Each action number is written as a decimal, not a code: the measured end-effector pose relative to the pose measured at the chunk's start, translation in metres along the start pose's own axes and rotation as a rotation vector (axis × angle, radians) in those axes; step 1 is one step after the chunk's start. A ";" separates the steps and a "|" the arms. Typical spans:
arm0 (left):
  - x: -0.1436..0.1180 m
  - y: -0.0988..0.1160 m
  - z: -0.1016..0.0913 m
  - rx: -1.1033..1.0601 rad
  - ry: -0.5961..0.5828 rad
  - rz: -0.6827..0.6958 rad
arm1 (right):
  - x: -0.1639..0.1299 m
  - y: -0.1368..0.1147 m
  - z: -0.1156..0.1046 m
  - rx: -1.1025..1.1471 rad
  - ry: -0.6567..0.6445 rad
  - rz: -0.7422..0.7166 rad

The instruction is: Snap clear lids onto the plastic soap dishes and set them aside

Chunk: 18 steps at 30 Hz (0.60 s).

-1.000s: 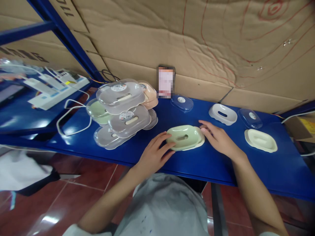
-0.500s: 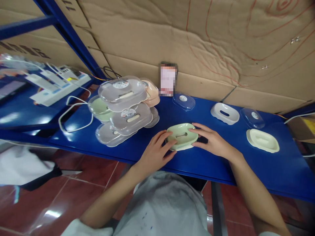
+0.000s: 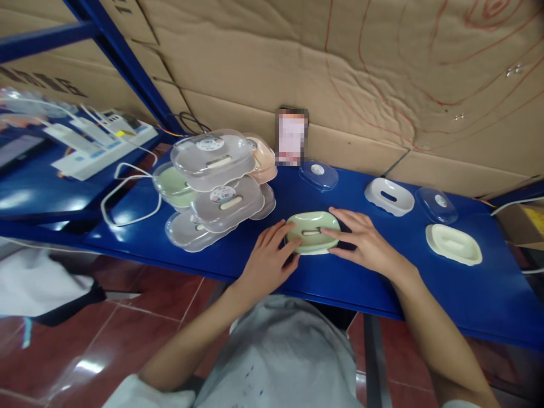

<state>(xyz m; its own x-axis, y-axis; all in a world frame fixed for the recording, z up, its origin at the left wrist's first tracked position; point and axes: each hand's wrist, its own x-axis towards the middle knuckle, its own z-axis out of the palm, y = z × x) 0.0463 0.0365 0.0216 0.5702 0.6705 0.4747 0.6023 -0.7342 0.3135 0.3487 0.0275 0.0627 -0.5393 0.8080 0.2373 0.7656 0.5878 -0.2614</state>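
Observation:
A pale green soap dish insert [image 3: 310, 231] with a slot in its middle sits on a cream base at the centre of the blue table [image 3: 297, 272]. My left hand [image 3: 267, 262] grips its left end, fingers curled on the rim. My right hand [image 3: 366, 245] holds its right end, fingers spread over the top. A pile of clear-lidded soap dishes [image 3: 215, 187] stands just to the left. To the right lie a white slotted insert [image 3: 389, 196], a clear lid [image 3: 436, 204] and a cream base [image 3: 453, 244].
Another clear lid [image 3: 318, 175] lies behind the green dish, near a small blurred card [image 3: 291, 137] leaning on the cardboard wall. A white cable [image 3: 127, 195] loops at the table's left end. Power strips [image 3: 100, 141] lie on the left shelf. Red tiled floor is below.
Both hands have closed in on the green insert. It has slid onto the cream base, which showed at its right side before. My right hand moved left over its top.

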 end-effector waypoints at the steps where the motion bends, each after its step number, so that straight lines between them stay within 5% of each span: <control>1: 0.000 0.000 0.000 0.005 0.006 -0.014 | 0.002 -0.003 0.001 -0.021 0.004 -0.014; 10: 0.000 0.000 0.002 -0.007 -0.014 -0.090 | 0.006 -0.009 0.012 0.018 -0.009 -0.014; 18: -0.001 -0.001 0.002 0.015 -0.032 -0.071 | 0.065 0.056 0.020 -0.033 0.061 0.240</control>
<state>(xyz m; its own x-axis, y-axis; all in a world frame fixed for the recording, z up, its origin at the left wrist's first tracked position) 0.0460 0.0369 0.0189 0.5431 0.7244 0.4245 0.6503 -0.6827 0.3331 0.3499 0.1136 0.0450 -0.3188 0.9199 0.2283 0.8810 0.3764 -0.2865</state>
